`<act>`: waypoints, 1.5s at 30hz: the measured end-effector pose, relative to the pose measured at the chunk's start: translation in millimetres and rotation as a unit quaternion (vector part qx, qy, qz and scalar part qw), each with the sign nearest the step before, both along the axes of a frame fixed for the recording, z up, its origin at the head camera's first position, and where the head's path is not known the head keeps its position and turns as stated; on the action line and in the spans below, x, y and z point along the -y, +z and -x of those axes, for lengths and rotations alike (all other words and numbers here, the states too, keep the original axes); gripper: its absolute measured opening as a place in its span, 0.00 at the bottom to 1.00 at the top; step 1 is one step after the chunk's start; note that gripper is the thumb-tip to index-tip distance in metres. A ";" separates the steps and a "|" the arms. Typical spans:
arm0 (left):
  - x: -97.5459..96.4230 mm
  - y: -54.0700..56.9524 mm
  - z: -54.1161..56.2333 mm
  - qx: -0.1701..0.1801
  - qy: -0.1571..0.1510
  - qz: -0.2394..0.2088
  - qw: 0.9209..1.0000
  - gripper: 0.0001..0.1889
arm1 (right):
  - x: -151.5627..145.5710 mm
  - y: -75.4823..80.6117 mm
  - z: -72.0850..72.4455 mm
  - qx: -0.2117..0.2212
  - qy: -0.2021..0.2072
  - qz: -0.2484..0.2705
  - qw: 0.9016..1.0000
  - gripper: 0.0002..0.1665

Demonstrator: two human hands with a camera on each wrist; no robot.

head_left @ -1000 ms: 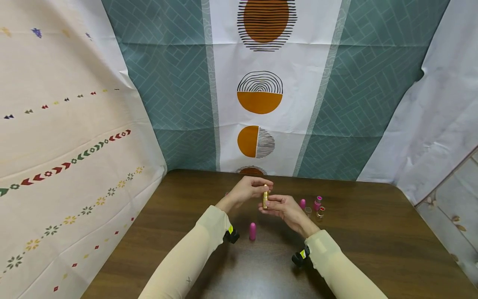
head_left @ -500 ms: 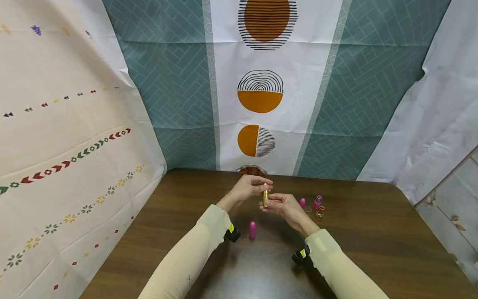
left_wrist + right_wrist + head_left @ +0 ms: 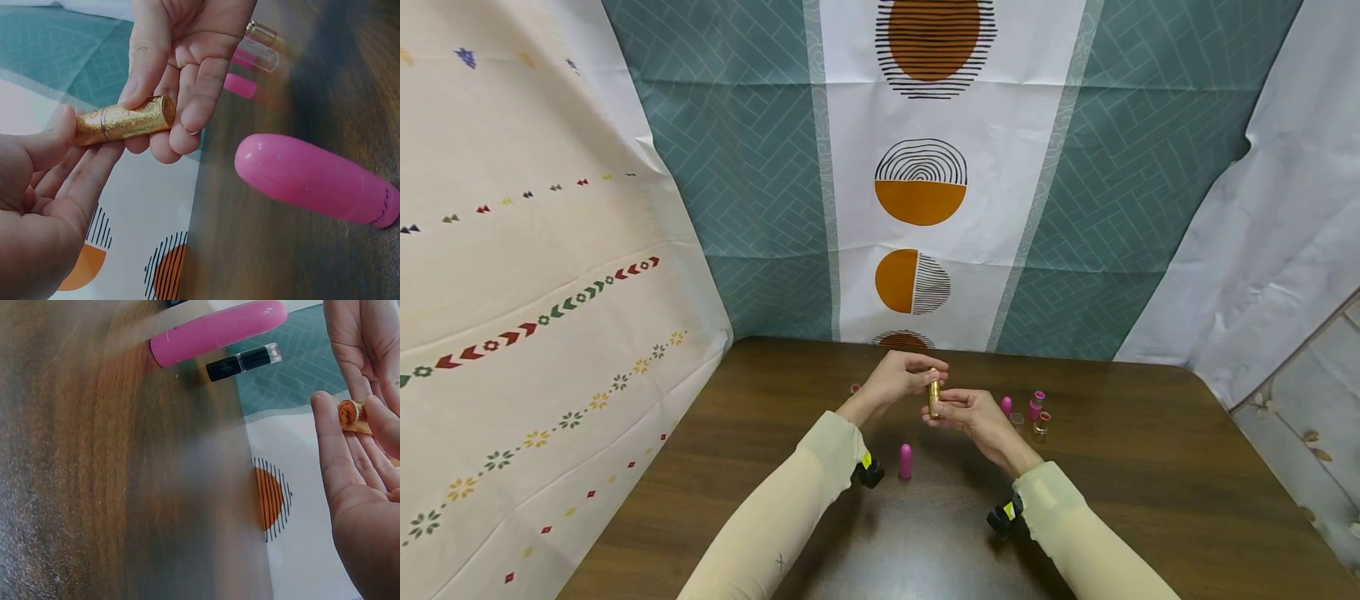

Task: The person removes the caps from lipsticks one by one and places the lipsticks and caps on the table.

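A gold lipstick tube (image 3: 934,398) with a textured surface is held above the table between both hands. My left hand (image 3: 895,382) pinches its upper end with thumb and fingers. The lower end is gripped by my right hand (image 3: 970,417), thumb pressed along its side. In the left wrist view a thin seam ring crosses the gold tube (image 3: 125,120), and its flat end shows beside the right thumb. Much of the tube is covered by fingers in the right wrist view. Nearer the person, a pink bullet-shaped tube (image 3: 906,461) stands upright on the table.
Right of the hands stand a pink cap (image 3: 1006,406), an open pink lipstick (image 3: 1036,405), a clear cap (image 3: 1017,420) and a red-topped lipstick (image 3: 1042,423). A black tube with a clear end (image 3: 244,362) is behind the left arm. Patterned cloth (image 3: 917,200) hangs behind the table (image 3: 1150,467).
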State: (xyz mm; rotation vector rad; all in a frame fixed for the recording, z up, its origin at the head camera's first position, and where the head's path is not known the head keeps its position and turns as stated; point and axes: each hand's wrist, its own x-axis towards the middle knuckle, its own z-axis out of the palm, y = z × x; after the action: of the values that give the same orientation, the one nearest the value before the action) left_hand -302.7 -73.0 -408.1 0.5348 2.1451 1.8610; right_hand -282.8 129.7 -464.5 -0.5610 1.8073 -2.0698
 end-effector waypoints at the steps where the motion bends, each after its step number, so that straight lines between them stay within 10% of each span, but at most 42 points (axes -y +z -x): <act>1: -0.3 0.0 -0.1 0.001 0.002 0.000 1.000 0.15 | 0.0 -0.1 0.1 0.000 0.001 -0.001 1.000 0.24; 13: -5.9 -1.4 2.8 0.025 0.015 -0.018 0.999 0.15 | -3.5 -2.4 -2.4 -0.013 -0.007 -0.004 1.000 0.24; 20: 2.4 9.3 10.5 0.007 0.080 -0.062 0.995 0.16 | -11.9 -4.7 -3.1 0.011 0.002 -0.008 1.000 0.21; 45: -11.4 1.9 2.6 0.000 0.061 -0.050 0.997 0.14 | -42.2 14.6 1.8 -0.008 -0.032 -0.038 0.999 0.22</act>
State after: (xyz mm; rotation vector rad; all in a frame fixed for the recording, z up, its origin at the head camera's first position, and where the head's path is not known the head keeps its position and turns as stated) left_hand -305.3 -61.5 -406.3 0.4318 2.1381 2.0407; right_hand -284.6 171.9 -449.9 -0.5087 1.9275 -2.0332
